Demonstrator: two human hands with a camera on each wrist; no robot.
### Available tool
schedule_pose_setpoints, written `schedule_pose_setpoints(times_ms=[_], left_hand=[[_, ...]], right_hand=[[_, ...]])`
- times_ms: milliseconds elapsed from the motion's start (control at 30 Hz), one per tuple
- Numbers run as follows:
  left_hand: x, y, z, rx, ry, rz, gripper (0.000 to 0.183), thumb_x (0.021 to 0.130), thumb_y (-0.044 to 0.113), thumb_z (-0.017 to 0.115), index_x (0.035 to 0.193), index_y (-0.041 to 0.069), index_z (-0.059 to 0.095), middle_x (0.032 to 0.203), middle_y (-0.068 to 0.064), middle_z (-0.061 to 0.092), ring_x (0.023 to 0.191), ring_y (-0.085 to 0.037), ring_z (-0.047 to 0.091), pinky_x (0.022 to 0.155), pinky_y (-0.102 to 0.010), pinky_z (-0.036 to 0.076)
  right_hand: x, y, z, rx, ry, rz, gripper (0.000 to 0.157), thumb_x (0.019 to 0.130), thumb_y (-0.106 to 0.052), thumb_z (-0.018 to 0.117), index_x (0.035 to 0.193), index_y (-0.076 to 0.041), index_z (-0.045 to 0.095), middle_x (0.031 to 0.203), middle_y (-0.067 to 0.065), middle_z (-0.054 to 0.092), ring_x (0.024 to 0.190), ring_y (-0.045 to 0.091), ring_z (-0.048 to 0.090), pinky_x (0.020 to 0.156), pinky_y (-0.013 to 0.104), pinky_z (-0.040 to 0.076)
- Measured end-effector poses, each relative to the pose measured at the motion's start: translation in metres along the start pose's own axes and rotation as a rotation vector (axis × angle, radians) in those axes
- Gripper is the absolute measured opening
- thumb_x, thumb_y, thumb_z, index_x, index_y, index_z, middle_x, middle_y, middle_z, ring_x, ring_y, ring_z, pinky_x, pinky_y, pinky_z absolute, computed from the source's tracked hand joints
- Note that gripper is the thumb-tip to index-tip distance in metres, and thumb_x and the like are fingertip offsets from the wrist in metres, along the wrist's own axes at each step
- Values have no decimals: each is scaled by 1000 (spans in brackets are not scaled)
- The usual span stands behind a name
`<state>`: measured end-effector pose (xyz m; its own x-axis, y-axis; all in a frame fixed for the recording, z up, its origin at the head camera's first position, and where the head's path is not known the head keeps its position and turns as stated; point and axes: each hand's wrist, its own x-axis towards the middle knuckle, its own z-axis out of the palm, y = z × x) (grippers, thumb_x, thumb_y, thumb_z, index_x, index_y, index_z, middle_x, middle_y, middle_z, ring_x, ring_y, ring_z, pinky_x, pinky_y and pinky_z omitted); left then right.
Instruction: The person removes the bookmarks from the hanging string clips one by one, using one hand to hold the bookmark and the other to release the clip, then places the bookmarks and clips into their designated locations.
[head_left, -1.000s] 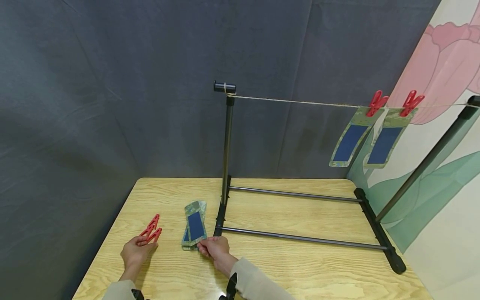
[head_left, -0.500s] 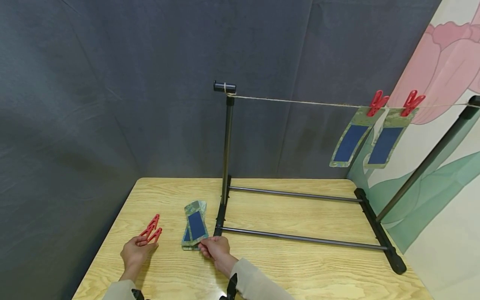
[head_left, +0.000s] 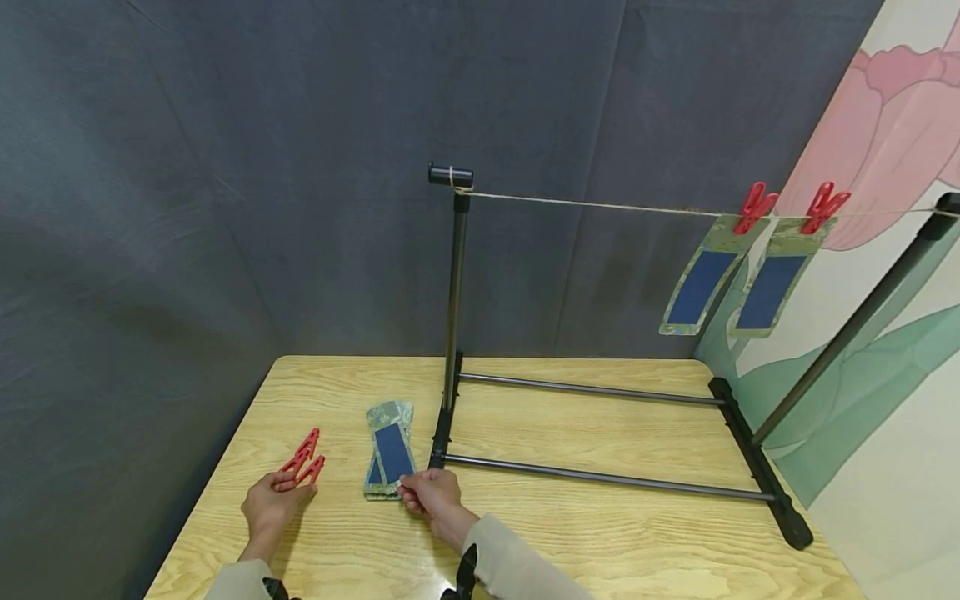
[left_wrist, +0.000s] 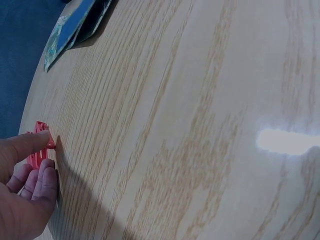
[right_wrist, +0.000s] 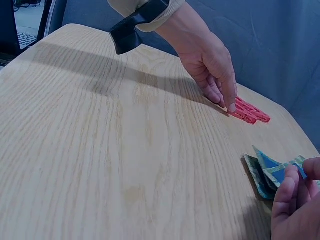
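Note:
Several red clothespins (head_left: 303,450) lie close together on the left of the wooden table. My left hand (head_left: 270,504) pinches the nearest clothespin (head_left: 311,472) between thumb and fingers, low over the tabletop. To its right is a small pile of green-patterned strips (head_left: 377,492) with blue panels. The top strip (head_left: 392,450) lies askew on the others, and my right hand (head_left: 433,497) pinches its near right corner. That corner is lifted, and the strips fan apart in the right wrist view. Two similar strips (head_left: 701,287) hang from a string by red clothespins (head_left: 753,208).
A black frame stands on the table, with a left post (head_left: 455,292), a right post (head_left: 847,333) and low crossbars (head_left: 600,479). The string (head_left: 585,202) runs between the post tops. A dark curtain (head_left: 337,167) hangs behind. The frame's left foot is just beyond my right hand.
The top strip has turned slightly on the pile, its near corner shifting a little right with my right hand. My left hand stays where it was at the clothespins.

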<state>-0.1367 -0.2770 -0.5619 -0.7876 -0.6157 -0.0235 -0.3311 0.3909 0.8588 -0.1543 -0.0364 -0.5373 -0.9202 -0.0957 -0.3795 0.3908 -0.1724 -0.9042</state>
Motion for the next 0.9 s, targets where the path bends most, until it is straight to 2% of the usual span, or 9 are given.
schedule_pose_setpoints(times_ms=[167,333,433,533,700,900], left_hand=[[1,1,-1,-43,-16,-26,36,70,-3,83,98,-13,63,75,-11,64,59,-3,50,49,-19,43],[0,2,-2,-47,-8,-20,34,70,-4,82,97,-13,63,74,-9,65,59,-3,51,49,-16,42],[1,3,-3,-59,-9,-24,33,71,-3,81,98,-12,64,72,-6,63,60,-5,52,49,-17,44],[2,5,-3,-47,-8,-15,31,73,-1,81,98,-11,64,72,-4,62,62,-8,52,49,-18,44],[2,11,-5,-5,1,25,27,78,4,77,98,-9,66,76,-8,62,61,-12,55,49,-22,43],[-1,17,-5,-44,-13,35,22,86,7,69,99,-9,65,80,-12,62,61,-14,59,47,-22,47]], right_hand=[[4,-4,-2,11,-22,-36,5,86,1,67,81,3,66,64,3,64,47,2,48,45,13,38],[6,-11,-7,-1,-89,-43,3,87,1,65,85,2,66,67,3,65,50,3,51,48,15,40],[5,-17,-10,-10,-116,-36,7,88,-1,66,91,5,66,70,3,66,52,4,53,48,16,40],[6,-22,-13,-13,-136,-34,7,89,-3,66,91,3,67,71,3,66,54,4,53,48,16,40],[9,-30,-18,-24,-152,-42,8,91,-6,65,94,1,67,73,1,66,56,4,54,50,16,41],[8,-41,-24,-42,-195,-83,11,90,-5,63,96,4,66,74,2,66,60,7,56,54,18,45]])
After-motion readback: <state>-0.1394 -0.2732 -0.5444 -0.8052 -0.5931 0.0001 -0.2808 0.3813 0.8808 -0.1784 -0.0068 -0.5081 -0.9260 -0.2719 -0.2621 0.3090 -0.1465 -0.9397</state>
